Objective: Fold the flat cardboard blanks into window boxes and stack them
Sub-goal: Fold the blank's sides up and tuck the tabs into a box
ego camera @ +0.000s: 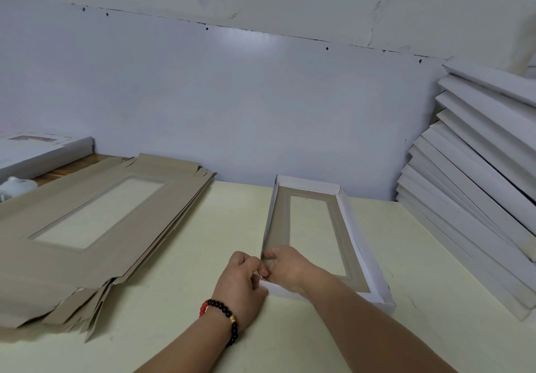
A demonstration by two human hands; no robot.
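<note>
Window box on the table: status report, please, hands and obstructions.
Both hands, left hand and right hand, pinching near-left corner of white cardboard window box. Nothing blocking.

Pale table under flat blanks (left), half-folded box, stacked boxes.

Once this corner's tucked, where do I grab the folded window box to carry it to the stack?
Probably by its two long white side walls, one hand each, coming from the near end. The window box is long, narrow and open-topped; its floor is mostly window, so the upright walls look the firmest hold. Both hands, left hand and right hand, already sit at its near-left corner.
</note>
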